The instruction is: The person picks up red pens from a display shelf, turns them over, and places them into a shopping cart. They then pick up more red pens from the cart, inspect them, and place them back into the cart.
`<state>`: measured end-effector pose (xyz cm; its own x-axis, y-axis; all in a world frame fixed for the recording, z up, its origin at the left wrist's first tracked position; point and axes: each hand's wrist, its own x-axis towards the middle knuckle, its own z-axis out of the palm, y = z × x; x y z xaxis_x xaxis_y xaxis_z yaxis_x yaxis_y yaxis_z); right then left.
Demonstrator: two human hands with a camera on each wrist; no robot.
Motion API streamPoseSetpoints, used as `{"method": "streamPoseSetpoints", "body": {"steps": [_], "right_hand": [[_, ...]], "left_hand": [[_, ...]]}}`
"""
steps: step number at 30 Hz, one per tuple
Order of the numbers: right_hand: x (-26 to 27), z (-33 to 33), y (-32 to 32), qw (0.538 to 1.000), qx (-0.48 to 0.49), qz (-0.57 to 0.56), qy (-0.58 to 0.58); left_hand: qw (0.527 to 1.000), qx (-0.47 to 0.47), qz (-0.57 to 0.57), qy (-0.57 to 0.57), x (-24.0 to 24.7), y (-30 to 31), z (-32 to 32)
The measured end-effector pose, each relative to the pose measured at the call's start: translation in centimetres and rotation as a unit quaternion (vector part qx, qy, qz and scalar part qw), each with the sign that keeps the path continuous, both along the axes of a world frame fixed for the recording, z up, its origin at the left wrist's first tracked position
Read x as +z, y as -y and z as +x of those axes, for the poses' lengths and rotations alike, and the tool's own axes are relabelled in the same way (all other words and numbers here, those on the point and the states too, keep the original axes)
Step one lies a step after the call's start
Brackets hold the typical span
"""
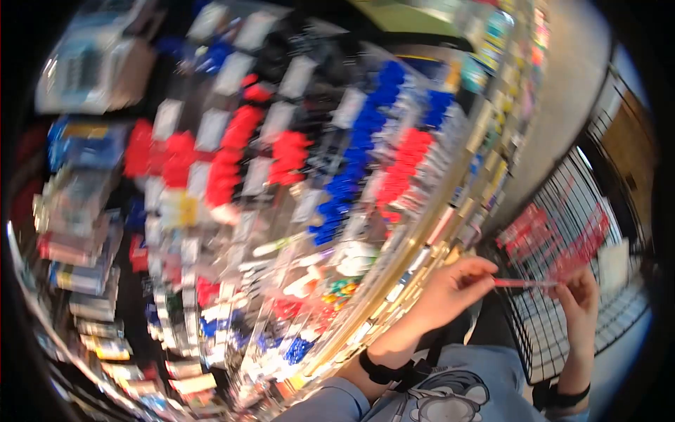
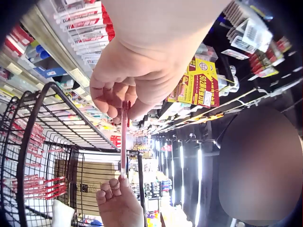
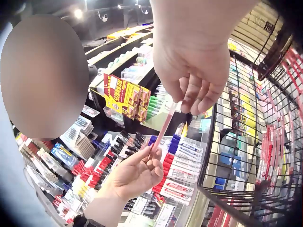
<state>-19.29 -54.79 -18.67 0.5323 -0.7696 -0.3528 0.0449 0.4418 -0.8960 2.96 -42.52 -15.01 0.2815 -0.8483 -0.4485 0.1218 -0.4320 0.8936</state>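
A slim red pen (image 1: 522,283) is stretched between the two hands above a black wire shopping cart. My left hand (image 1: 453,292) pinches its red end between thumb and fingers, seen close in the left wrist view, where the pen (image 2: 124,146) points down toward the other hand. The paler, clear end is pinched by the thumb and fingertips of my right hand (image 1: 580,302). In the right wrist view the pen (image 3: 164,128) slants between both hands. Inside the cart (image 2: 35,118) several similar red pens (image 2: 35,187) hang along the wire side.
Left of the hands, a shop display holds rows of pens with blue caps (image 1: 358,155) and red caps (image 1: 408,165). A shelf edge with price labels (image 1: 450,218) runs beside the cart. A yellow and red hanging card (image 3: 127,97) and a white item (image 1: 614,267) also show.
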Motion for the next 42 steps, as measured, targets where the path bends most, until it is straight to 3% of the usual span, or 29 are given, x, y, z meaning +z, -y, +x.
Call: {"method": "streamPoseSetpoints", "body": {"steps": [4,8,10,15,24,39,42], "right_hand": [[2.1,2.2,-1.2,0.996,0.053,-0.047,0.051],[3.8,4.2,-3.8,0.989,0.124,-0.078,0.021],[4.3,5.3,-5.8,0.984,0.154,-0.086,0.022],[5.8,8.8,-12.3,0.961,0.25,-0.115,0.015],[7.3,12.2,-21.9,0.922,0.365,-0.125,-0.004],[5.9,13.5,-29.1,0.857,0.483,-0.177,-0.031],[5.2,13.5,-29.9,0.866,0.471,-0.166,-0.007]], "left_hand": [[0.999,-0.028,-0.001,0.037,2.3,-3.4,0.6],[0.993,-0.003,-0.066,0.101,3.6,-8.3,1.4],[0.98,-0.018,-0.067,0.188,4.2,-11.5,2.1],[0.971,0.117,-0.09,0.187,5.5,-20.7,2.3],[0.96,0.193,-0.072,0.188,4.3,-33.6,0.6],[0.947,0.305,-0.014,0.104,1.6,-42.7,-2.6],[0.945,0.312,-0.008,0.101,1.7,-43.3,-2.9]]}}
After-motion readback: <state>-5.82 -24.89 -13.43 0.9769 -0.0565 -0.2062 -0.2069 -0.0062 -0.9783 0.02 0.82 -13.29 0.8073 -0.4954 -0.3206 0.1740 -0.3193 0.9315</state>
